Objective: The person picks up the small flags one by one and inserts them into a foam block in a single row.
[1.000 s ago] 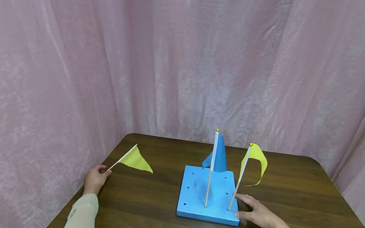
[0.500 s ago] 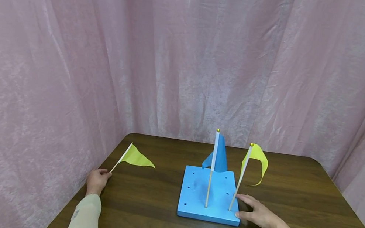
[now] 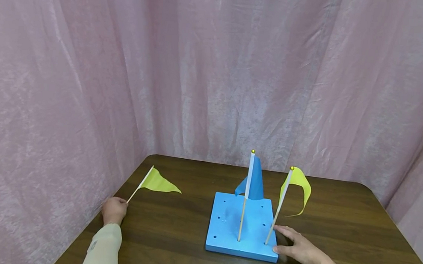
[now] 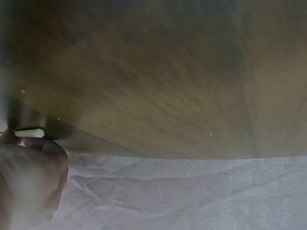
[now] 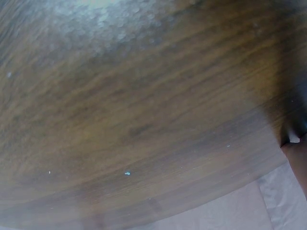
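At the table's left edge my left hand point(image 3: 114, 211) pinches the lower stick of a small yellow pennant flag point(image 3: 157, 182). The flag slants away from me, its cloth pointing right. In the left wrist view, the stick's end point(image 4: 29, 132) pokes out at the fingers of the left hand point(image 4: 31, 179). My right hand point(image 3: 301, 248) touches the right side of a blue board point(image 3: 230, 228) with thumb and fingers spread. A blue flag point(image 3: 256, 179) stands upright in the board. Beside it a second yellow flag point(image 3: 299, 178) leans slightly right.
Several small holes point(image 3: 219, 217) dot the board's top. The dark wooden table point(image 3: 173, 240) lies beneath everything. Pink curtains point(image 3: 217, 72) hang behind and on both sides.
My left hand has turned and shifted slightly right and nearer. The held flag's stick stands steeper and its cloth points more to the right. The right hand and board look unmoved.
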Motion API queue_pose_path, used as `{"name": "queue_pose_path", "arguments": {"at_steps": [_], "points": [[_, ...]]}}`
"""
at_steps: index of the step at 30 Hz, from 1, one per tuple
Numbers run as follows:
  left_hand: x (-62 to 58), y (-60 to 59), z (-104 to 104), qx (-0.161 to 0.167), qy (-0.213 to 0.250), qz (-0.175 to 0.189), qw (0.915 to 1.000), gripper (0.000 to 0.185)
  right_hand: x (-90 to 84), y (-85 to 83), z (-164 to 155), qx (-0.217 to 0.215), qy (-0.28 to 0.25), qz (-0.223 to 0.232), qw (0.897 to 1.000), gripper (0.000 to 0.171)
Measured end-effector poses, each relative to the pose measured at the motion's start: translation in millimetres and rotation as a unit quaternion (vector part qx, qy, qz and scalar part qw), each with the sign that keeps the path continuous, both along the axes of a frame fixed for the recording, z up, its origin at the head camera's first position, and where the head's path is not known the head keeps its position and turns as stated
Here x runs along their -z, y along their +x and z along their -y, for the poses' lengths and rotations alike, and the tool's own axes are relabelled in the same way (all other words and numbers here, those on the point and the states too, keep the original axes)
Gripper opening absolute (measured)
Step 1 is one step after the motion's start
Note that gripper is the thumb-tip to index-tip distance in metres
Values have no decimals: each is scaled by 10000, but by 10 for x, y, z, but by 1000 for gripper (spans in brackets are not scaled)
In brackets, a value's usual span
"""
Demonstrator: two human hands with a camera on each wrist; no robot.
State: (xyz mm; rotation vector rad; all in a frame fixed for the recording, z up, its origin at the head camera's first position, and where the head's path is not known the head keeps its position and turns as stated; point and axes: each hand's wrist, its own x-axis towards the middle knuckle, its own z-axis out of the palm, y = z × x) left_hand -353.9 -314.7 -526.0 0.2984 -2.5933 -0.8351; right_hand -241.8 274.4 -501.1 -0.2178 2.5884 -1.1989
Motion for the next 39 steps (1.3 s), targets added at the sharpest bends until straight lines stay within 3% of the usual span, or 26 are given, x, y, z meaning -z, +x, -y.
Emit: {"name": "queue_pose_path", "arguments": {"at_steps": [5,9,20,23,29,39], "points": [[-20,-3,-29,-46,-127,-273,9995,20,3,-7,-3,-27,-25,-11,10000,72],[-102,-38,-123,61,46,-419,9991,18,3,1,-5,-16,-5,-22,10000,73],[-424,-247,-780,519,1292,-503,9890,23,11,3,-13,-39,-58,-21,10000,73],[-506,-261,-988,598,1745,-554,9813,19,19,-1,-12,-55,-70,-19,10000,73],[-642,-233,-1352,983,2701,-589,9560,15,18,-13,-5,-66,-72,-50,9999,73],[-772,1,-1862,1955,3348,-472,9206,12,-8,4,2,-29,-57,2,10000,73]]}}
